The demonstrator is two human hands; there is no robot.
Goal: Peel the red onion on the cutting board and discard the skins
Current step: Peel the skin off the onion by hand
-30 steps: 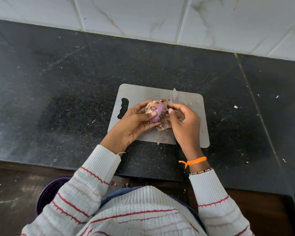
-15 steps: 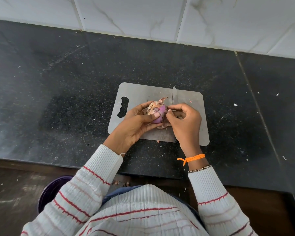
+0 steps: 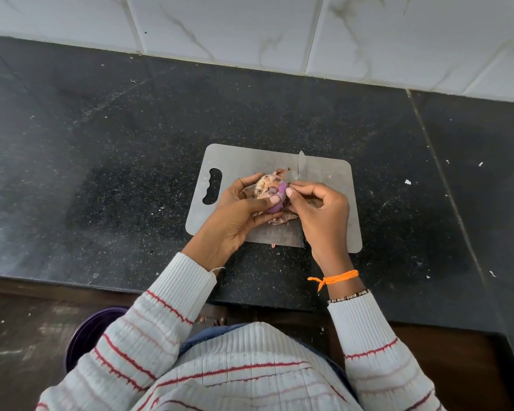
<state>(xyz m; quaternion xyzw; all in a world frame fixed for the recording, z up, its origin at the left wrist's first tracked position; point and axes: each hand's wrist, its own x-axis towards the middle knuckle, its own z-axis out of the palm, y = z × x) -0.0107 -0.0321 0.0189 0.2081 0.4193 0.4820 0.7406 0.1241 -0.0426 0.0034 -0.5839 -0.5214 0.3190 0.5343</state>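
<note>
The left hand (image 3: 235, 215) cups the red onion (image 3: 269, 192) just above the cutting board (image 3: 333, 185), thumb curled across its purple side. The right hand (image 3: 321, 212) pinches a papery skin at the onion's right edge, and loose skins (image 3: 281, 219) lie on the board beneath.

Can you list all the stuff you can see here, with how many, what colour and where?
Red onion: one, purple with tan papery skin, held over the board.
Loose onion skins: a few, brownish, on the board under the hands.
Grey cutting board: one, on the counter.
Knife blade: one, silver, lying on the board.
Black stone counter: one, under the board.
White wall tiles: several, behind the counter.
Purple bin: one, on the floor, lower left.
Left hand: grips the onion.
Right hand: pinches the skin.
</note>
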